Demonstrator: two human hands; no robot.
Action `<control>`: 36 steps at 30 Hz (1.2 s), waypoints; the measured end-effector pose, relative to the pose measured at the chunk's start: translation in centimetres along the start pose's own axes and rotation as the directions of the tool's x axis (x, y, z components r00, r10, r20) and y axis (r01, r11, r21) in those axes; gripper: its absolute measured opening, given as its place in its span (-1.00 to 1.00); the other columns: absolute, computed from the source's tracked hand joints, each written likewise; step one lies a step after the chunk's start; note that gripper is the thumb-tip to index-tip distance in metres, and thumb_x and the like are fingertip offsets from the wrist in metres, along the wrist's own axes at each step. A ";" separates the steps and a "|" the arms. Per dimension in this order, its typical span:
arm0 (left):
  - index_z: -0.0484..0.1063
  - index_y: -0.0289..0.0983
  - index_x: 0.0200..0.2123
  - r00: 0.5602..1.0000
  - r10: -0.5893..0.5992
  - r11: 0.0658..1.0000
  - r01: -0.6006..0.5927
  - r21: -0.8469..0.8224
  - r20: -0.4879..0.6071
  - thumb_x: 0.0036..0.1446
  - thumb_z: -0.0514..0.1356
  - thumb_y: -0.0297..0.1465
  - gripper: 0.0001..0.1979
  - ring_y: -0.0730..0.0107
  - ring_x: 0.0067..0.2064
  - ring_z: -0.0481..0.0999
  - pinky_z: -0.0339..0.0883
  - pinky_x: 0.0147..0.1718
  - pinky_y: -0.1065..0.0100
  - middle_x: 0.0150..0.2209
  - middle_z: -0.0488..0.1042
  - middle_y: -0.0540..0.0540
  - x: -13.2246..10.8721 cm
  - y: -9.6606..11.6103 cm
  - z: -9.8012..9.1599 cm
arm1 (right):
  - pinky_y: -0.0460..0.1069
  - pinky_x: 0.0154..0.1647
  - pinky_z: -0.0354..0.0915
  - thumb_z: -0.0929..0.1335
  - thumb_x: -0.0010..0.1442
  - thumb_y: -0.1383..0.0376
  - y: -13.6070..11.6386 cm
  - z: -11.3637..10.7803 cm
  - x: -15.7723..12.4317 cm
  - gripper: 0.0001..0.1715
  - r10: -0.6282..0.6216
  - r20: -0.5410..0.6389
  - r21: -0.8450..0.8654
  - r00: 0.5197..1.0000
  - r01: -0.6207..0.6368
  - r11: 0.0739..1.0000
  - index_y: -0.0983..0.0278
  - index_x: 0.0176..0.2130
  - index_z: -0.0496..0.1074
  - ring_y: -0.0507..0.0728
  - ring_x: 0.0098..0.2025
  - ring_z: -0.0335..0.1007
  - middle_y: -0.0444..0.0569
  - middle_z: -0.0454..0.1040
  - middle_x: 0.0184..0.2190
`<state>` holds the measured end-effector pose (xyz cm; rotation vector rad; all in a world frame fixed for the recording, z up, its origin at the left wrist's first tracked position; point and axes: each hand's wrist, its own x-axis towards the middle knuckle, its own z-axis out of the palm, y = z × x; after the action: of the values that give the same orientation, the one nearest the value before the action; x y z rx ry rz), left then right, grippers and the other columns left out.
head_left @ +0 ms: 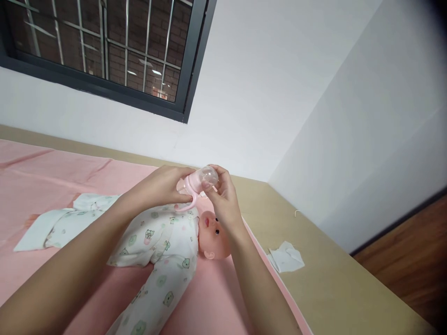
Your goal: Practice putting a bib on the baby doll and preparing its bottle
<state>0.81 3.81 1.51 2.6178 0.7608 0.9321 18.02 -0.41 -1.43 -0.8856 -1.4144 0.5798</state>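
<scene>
A pink baby bottle (193, 184) with a clear domed cap (209, 175) and pink handles is held up over a doll's chest and head. Around the bottle's body my left hand (171, 184) is closed, thumb below near a handle. The fingers of my right hand (223, 193) grip the clear cap at the other end. Beneath lies a baby doll (213, 235) on its back, wearing a white suit (167, 237) with green animal prints. My right hand and forearm hide part of the doll's head.
The doll lies on a pink sheet (216, 293) spread over a wooden surface (324, 265). A crumpled white cloth or tissue (286, 257) is at the right. Behind are a white wall (237, 93) and a barred window (115, 46).
</scene>
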 end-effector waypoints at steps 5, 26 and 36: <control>0.52 -0.14 -0.11 1.000 -0.004 1.000 0.004 0.022 -0.021 -0.07 0.16 -0.40 -0.61 0.37 -0.40 0.42 0.13 -0.43 0.42 -0.32 0.55 0.05 0.2 -0.4 0.0 | 0.01 -0.10 0.36 0.43 0.09 0.07 -0.1 -0.1 -0.1 -0.51 0.026 0.022 -0.012 0.999 -0.026 1.000 0.15 -0.04 0.29 0.14 0.01 0.37 -0.04 0.44 -0.06; 0.52 -0.17 -0.31 0.976 -0.036 0.996 0.053 0.074 -0.215 -0.25 0.13 -0.46 -0.66 0.16 -0.19 0.49 0.29 -0.25 0.31 -0.23 0.57 -0.01 0.6 0.0 1.4 | 0.05 -0.06 0.35 0.42 0.09 0.06 -0.7 -0.3 -0.3 -0.53 0.038 0.003 -0.013 0.999 -0.038 0.999 0.14 -0.07 0.26 0.15 0.02 0.35 -0.04 0.39 -0.04; 0.53 -0.17 -0.32 0.977 -0.035 0.999 0.041 0.023 -0.211 -0.26 0.17 -0.46 -0.67 0.16 -0.18 0.48 0.29 -0.24 0.32 -0.22 0.56 0.00 0.6 -0.7 1.3 | 0.03 -0.08 0.34 0.42 0.09 0.07 -0.4 -0.4 -0.2 -0.55 0.055 0.045 -0.002 0.997 -0.055 0.998 0.15 -0.10 0.25 0.13 0.00 0.36 -0.06 0.41 -0.08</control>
<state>1.83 4.61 0.53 2.5446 0.8761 1.2102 18.35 -0.88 -1.16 -0.9193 -1.4349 0.6445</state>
